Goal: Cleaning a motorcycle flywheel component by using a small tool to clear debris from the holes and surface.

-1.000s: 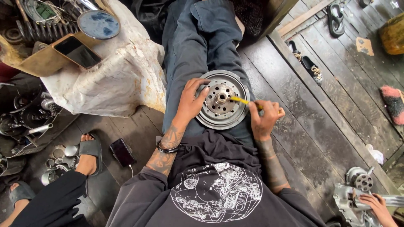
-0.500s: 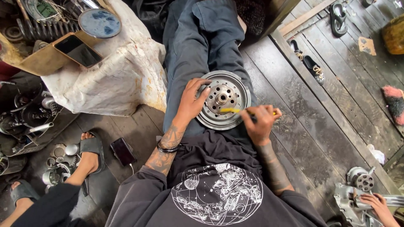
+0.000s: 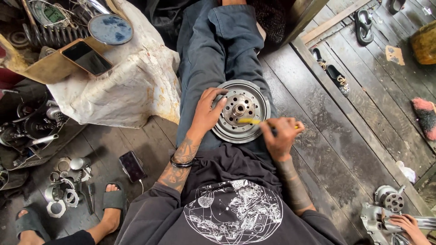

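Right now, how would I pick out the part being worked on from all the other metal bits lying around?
Find the blue-grey trousered legs stretched along the dark plank floor. On the lap lies a round grey metal disc, steadied by the left hand while the right hand holds a yellow tool against it. It alone has rings of small holes around a raised hub.

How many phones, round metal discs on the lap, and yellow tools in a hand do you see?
Phones: 2, one on the box, one on the floor
Metal disc: 1, on the lap, left hand on it
Yellow tool: 1, in right hand
Total: 4
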